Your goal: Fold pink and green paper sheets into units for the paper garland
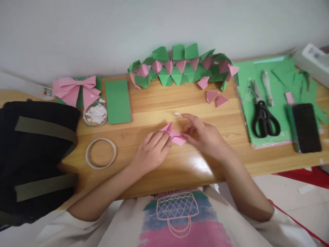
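A partly folded pink paper piece (pixel 179 138) lies on the wooden table in front of me. My left hand (pixel 155 148) has its fingers pressed together over the left part of that paper, with a pink point standing up beside them. At the paper's right edge, my right hand (pixel 204 137) pinches it with thumb and a bent finger, while the index finger stretches out to the upper left. A small white strip (pixel 177 113) shows at the tip of that index finger.
Behind my hands stands a green and pink folded paper chain (pixel 180 70), with loose pink pieces (pixel 212 96). Scissors (pixel 265 120) and a phone (pixel 306 127) lie right. Left are a tape roll (pixel 88 154), white scraps (pixel 95 113), green paper (pixel 118 102), a pink bow (pixel 77 90) and a black bag (pixel 33 144).
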Action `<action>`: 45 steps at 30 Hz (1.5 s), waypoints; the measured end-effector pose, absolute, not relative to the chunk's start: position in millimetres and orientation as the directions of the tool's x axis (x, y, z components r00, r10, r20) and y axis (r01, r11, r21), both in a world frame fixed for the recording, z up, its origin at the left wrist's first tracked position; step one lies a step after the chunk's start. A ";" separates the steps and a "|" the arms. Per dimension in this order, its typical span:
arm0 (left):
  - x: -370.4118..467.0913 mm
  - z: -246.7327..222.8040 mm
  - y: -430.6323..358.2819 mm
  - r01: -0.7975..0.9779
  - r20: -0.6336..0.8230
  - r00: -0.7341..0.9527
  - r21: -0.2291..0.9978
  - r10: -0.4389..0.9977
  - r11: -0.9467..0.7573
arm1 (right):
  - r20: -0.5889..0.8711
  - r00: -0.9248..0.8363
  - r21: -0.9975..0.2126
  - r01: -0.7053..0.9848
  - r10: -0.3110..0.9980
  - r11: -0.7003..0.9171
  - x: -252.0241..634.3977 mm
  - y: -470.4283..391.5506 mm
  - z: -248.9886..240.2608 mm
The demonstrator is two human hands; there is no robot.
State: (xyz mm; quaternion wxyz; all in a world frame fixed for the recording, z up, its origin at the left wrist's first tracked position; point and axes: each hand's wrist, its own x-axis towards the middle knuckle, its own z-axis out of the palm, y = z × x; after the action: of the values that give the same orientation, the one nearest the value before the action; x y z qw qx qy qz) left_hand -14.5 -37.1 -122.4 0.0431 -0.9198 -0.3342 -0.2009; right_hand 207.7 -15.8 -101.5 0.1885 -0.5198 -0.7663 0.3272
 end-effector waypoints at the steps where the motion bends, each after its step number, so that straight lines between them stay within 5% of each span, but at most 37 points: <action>1: -14.0 -122.5 -38.3 0.637 0.395 0.697 0.043 0.598 -0.770 | -0.063 -0.365 -0.719 0.662 0.929 0.211 209.7 -16.0 -101.1; 7: -9.2 -122.6 -43.3 0.674 0.347 0.690 0.011 0.635 -0.738 | 0.087 -0.252 -0.759 0.610 0.964 0.228 208.8 -32.1 -97.6; 14: 5.1 -115.4 -62.4 0.740 0.291 0.643 0.000 0.708 -0.672 | 0.243 -0.298 -0.546 0.745 0.923 0.384 197.4 -42.5 -114.7; 28: 6.9 -107.0 -81.8 0.795 0.469 0.495 0.094 0.732 -0.599 | 0.313 -0.325 -0.524 0.724 0.892 0.448 202.8 -44.1 -127.7; 45: 9.8 -110.0 -71.5 0.686 0.282 0.628 0.239 0.725 -0.687 | 0.311 -0.316 -0.568 0.695 0.896 0.442 206.3 -54.1 -129.5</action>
State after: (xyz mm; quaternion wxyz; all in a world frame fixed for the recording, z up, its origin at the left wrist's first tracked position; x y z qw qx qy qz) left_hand 9.8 -71.5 -110.0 -0.0545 -0.9006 -0.3918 -0.1801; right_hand 206.3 -54.1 -129.5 0.3014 -0.5011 -0.7937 0.1675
